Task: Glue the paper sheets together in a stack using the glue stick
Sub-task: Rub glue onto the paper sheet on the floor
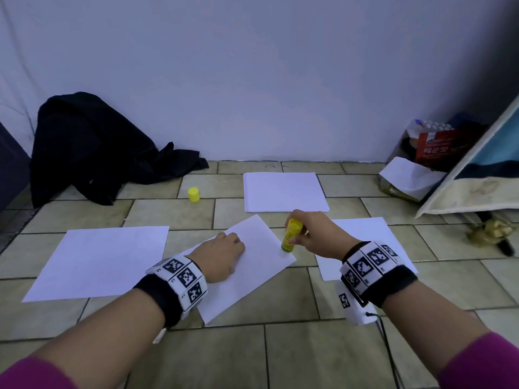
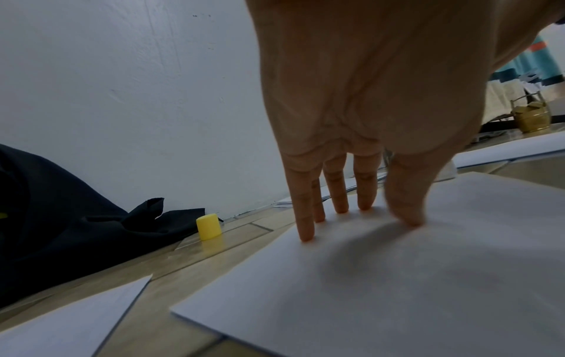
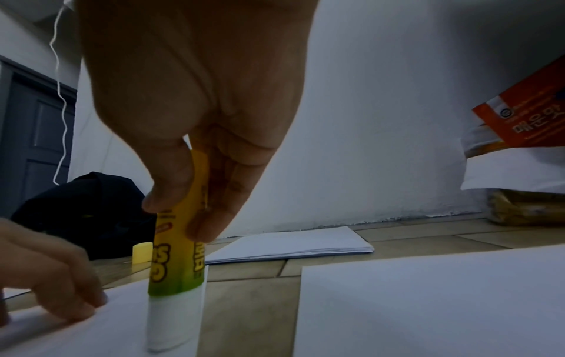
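Note:
A tilted white sheet (image 1: 247,265) lies on the tiled floor in front of me. My left hand (image 1: 222,255) presses its straight fingertips (image 2: 307,235) down on this sheet (image 2: 397,289). My right hand (image 1: 311,234) grips a yellow glue stick (image 1: 292,235) upright, its white glue end touching the sheet's right edge. In the right wrist view the thumb and fingers pinch the glue stick (image 3: 180,253) and its white tip (image 3: 174,321) rests on the paper. A stack of sheets (image 1: 283,192) lies farther back. The yellow cap (image 1: 193,194) stands on the floor to the left.
Single sheets lie at the left (image 1: 104,259) and at the right (image 1: 365,242). A black garment (image 1: 92,153) is heaped against the wall at the left. Bags and a red packet (image 1: 438,147) sit in the right corner beside a leaning board (image 1: 477,178). A small brass pot (image 1: 488,231) stands nearby.

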The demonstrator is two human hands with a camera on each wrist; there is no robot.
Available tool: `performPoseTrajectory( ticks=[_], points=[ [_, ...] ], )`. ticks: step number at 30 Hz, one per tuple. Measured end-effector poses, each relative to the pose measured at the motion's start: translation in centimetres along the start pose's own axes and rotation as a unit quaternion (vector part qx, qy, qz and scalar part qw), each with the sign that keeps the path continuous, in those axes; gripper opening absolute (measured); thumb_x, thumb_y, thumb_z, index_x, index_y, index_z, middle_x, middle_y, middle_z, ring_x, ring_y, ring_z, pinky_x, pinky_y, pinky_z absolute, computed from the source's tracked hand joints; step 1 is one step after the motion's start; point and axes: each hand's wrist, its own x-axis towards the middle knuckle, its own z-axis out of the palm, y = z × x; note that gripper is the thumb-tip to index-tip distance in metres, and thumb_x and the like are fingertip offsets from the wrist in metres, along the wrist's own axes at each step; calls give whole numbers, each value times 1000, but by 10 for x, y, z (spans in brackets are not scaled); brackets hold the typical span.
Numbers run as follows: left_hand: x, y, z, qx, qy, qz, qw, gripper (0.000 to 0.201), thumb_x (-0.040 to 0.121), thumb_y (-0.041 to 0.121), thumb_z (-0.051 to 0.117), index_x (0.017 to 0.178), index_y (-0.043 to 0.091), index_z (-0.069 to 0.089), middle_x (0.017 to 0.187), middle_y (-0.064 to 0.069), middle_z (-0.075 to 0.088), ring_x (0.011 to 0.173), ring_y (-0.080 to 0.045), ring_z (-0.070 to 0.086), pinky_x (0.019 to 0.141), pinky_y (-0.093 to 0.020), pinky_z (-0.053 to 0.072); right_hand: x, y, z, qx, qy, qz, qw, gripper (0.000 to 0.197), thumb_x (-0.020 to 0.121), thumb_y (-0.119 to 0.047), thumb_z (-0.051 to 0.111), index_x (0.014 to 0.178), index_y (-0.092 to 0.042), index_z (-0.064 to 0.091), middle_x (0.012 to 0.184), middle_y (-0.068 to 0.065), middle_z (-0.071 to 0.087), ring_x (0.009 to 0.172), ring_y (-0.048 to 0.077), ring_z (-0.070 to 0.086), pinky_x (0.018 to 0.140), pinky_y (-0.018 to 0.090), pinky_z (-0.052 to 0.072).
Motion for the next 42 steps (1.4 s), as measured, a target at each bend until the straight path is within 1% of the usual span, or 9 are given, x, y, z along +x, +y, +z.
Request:
performPoseTrajectory(
  ticks=[5, 9, 13, 17, 22, 26, 33, 37, 42],
  points=[
    [-3, 2, -5, 18, -8, 4, 1000, 66, 92, -2, 43, 148, 25, 24, 139, -6, 34, 122, -26, 38, 89, -34, 45, -3, -2, -4, -3, -4, 1, 1000, 24, 84, -14, 70, 104, -18, 57, 94, 2, 60, 83, 19, 55, 72, 28, 46],
    [-8, 5, -8, 15, -34, -36, 999, 64, 94, 24, 53, 149, 33, 21, 133, -9, 33, 115, -28, 45, 82, -34, 44, 2, -5, -7, 65, 61, 13, 996, 23, 84, -13, 70, 103, -11, 57, 92, 12, 65, 80, 28, 62, 72, 35, 53],
    [-13, 6, -6, 29, -18, -60, 998, 73, 85, 57, 59, 139, 18, 32, 134, -8, 31, 123, -27, 35, 82, -36, 45, 12, -9, -5, 104, 116, 20, 988, 23, 83, -13, 70, 103, -11, 58, 87, 8, 65, 78, 25, 63, 71, 32, 53],
    [-14, 7, 1, -19, -16, -61, 998, 71, 86, 55, 57, 139, 16, 30, 141, -7, 28, 127, -27, 30, 93, -42, 46, 23, -16, 4, 137, 136, 34, 981, 23, 85, -14, 68, 105, -11, 58, 86, 2, 61, 76, 19, 61, 70, 27, 51],
    [-11, 8, -1, 6, -26, -89, 996, 70, 90, 51, 53, 146, 21, 22, 140, -10, 30, 126, -31, 35, 89, -41, 44, 40, -31, 17, 142, 141, 25, 979, 22, 86, -15, 66, 107, -10, 57, 76, -8, 53, 65, 6, 54, 56, 12, 41],
    [-10, 10, 1, 12, -17, -122, 992, 73, 92, 52, 49, 150, 21, 16, 143, -10, 27, 132, -31, 27, 92, -40, 42, 56, -51, 30, 125, 119, 13, 985, 26, 87, -16, 65, 111, -11, 56, 72, -8, 51, 60, 3, 51, 52, 12, 38],
    [-13, 7, 1, -18, -7, -114, 993, 73, 91, 50, 53, 148, 19, 21, 143, -10, 27, 128, -31, 31, 90, -39, 41, 85, -85, 46, 93, 71, -7, 993, 31, 89, -14, 62, 118, -6, 52, 104, 17, 62, 81, 24, 56, 70, 31, 47],
    [-12, 5, 2, -20, -5, -115, 993, 73, 89, 52, 54, 146, 19, 25, 142, -10, 27, 128, -31, 31, 90, -38, 41, 87, -87, 44, 22, 31, -1, 999, 34, 92, -12, 57, 123, -4, 47, 114, 20, 57, 98, 32, 58, 70, 30, 43],
    [-9, 2, 3, -12, -12, -120, 993, 73, 88, 56, 53, 145, 22, 24, 141, -9, 27, 127, -31, 31, 92, -40, 42, 68, -64, 32, -11, 7, 4, 1000, 36, 91, -18, 60, 123, -8, 48, 115, 17, 57, 101, 31, 57, 74, 31, 45]
  ],
)
